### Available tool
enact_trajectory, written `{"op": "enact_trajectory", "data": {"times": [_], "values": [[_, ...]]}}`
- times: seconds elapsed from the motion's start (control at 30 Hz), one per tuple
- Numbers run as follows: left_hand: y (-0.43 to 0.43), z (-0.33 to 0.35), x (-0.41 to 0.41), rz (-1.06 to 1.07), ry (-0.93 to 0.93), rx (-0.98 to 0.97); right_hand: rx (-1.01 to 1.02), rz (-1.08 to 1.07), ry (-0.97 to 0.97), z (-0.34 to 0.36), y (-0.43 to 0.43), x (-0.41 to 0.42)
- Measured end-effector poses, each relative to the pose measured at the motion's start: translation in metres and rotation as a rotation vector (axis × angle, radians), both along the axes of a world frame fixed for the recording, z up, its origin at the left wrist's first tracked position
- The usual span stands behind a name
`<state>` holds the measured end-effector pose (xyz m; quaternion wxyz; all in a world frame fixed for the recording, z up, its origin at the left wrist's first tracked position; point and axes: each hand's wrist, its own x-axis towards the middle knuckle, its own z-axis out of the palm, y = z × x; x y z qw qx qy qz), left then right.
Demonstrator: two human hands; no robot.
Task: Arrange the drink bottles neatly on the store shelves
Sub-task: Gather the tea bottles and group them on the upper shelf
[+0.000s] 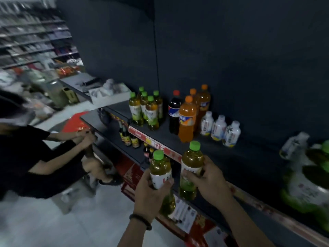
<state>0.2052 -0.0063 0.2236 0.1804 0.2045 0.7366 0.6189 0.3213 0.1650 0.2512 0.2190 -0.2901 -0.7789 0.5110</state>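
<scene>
Dark metal store shelf against a dark back panel, seen from above in the head view; a red price strip runs along its front edge.

Two green-capped tea bottles are held in the air in front of that edge, near the viewer.
- The left tea bottle has its long axis near vertical, cap up, with the top leaning slightly left.
- The right tea bottle is also cap up, with its top leaning slightly right, so the two caps stand further apart than the bases.

The left hand reaches up from below and its fingers wrap the white label band. A dark bead bracelet sits on that wrist. The right hand comes in from the right, with the thumb across the label front and the fingers curled behind.

Upright on the shelf stand a cluster of matching tea bottles, a red-capped cola bottle, orange soda bottles and three small white-labelled bottles. All label writing is too blurred to read.

Dark sauce bottles stand on the shelf below. A person in black is low at the left.
</scene>
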Motion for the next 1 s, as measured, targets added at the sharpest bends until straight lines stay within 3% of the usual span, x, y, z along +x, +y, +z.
{"op": "enact_trajectory", "data": {"times": [0.23, 0.5, 0.8, 1.0], "values": [[0.048, 0.010, -0.118, 0.148, 0.150, -0.117, 0.014, 0.004, 0.070, -0.002, 0.042, -0.103], [0.090, -0.003, -0.237, 0.247, 0.171, -0.214, 0.214, -0.090, -0.096, -0.012, 0.065, -0.211], [0.150, -0.011, -0.339, 0.114, 0.208, -0.245, 0.125, -0.238, -0.060, -0.021, 0.071, -0.292], [0.168, -0.030, -0.376, 0.070, 0.276, -0.276, 0.104, -0.455, -0.179, -0.049, 0.061, -0.335]]}}
